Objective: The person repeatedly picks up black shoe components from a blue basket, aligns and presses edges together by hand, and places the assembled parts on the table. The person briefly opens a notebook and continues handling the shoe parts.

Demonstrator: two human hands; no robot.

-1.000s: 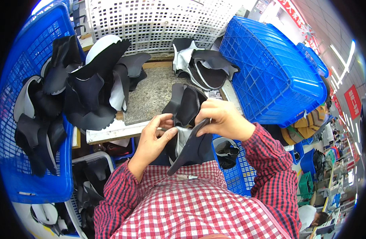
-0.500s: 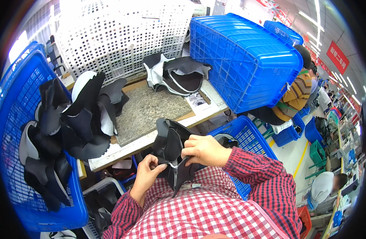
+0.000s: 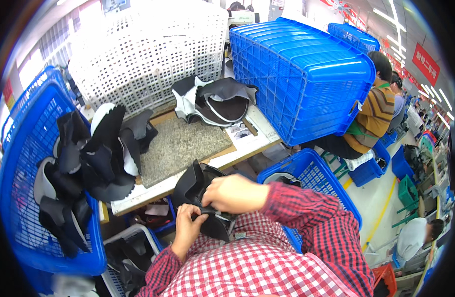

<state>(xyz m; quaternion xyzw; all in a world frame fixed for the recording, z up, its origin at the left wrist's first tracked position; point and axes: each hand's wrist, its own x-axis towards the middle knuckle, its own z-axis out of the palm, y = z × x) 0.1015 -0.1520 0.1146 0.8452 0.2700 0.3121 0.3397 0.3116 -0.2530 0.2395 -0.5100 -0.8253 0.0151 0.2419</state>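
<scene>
A black shoe upper is held up in front of my checked apron, close to the near edge of the workbench. My left hand pinches its lower edge between thumb and fingers. On the other side, my right hand is closed on the upper with the back of the hand turned up; its fingertips are partly hidden. Black and white uppers lie heaped at the left, across the bench edge and a blue basket. Another small stack of uppers rests at the back of the bench.
The workbench carries a grey rough board. Behind stands a white perforated crate; a large blue crate is at the back right. A blue basket stands left, another blue basket right. A co-worker in striped clothing sits beyond.
My right hand has moved left and down, nearer my left hand, and now covers more of the upper. The upper has turned and shifted left. The view has tilted slightly.
</scene>
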